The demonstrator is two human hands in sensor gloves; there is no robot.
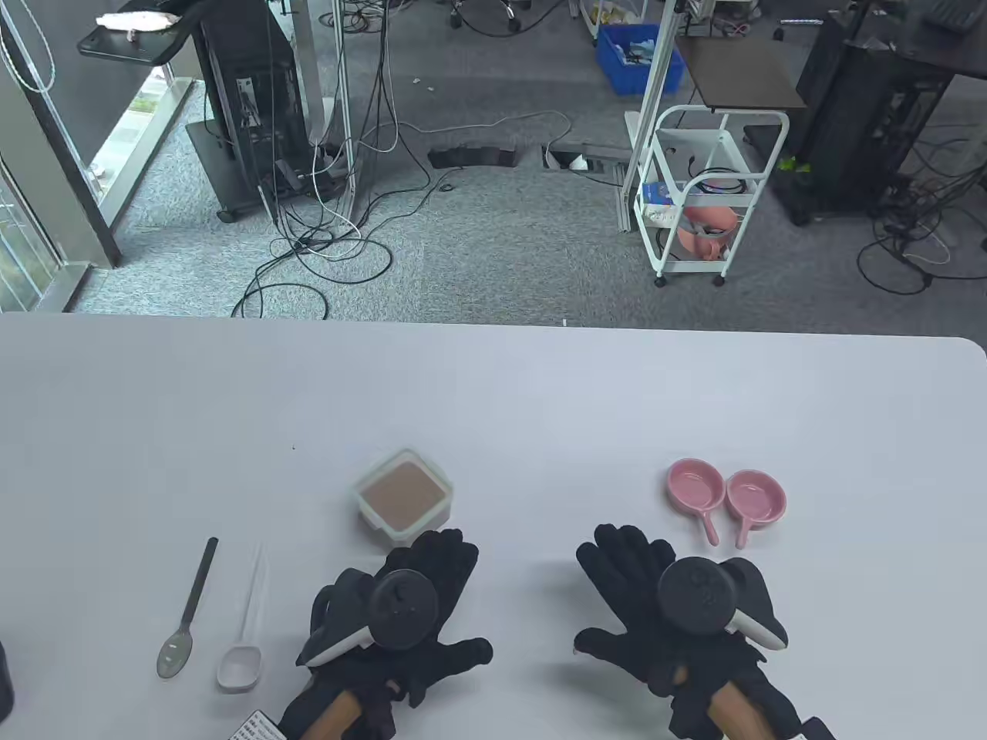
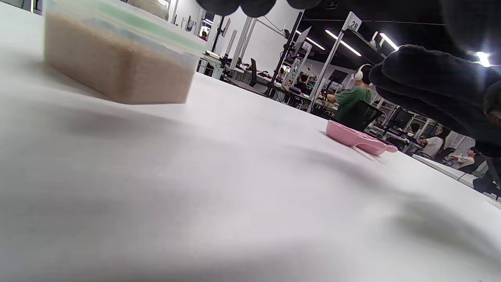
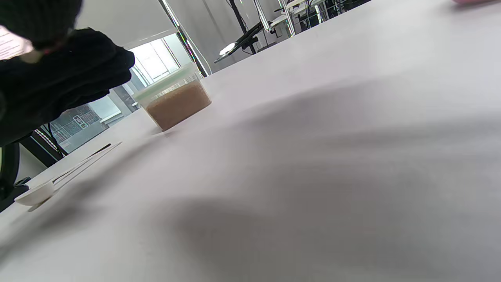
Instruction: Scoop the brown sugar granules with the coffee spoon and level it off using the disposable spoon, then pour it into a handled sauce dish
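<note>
Both of my hands lie nearest the lens, palms down on the white surface (image 1: 493,401), fingers spread flat and holding nothing: my left hand (image 1: 401,609) just in front of the tub of brown sugar (image 1: 402,498), my right hand (image 1: 663,609) in front of the two pink handled sauce dishes (image 1: 725,497). As I judge it, no step has begun yet; this is the start, before either spoon is lifted.

Off to my left lie the dark coffee spoon (image 1: 189,613) and, just beside it, the clear disposable spoon (image 1: 245,628), side by side, bowls toward me and handles pointing away. The sugar tub stands open, filled nearly to its rim and level.

Next I think I must reach left for the coffee spoon, which asks for a pinch on its thin handle, lying flat on the surface. My left hand is the nearer one, and it has open room between itself and the spoons.

The dishes touch or nearly touch each other, handles toward me, so pouring into one needs care not to spill into its neighbour. The far edge is well away; the near edge lies close under my wrists.
</note>
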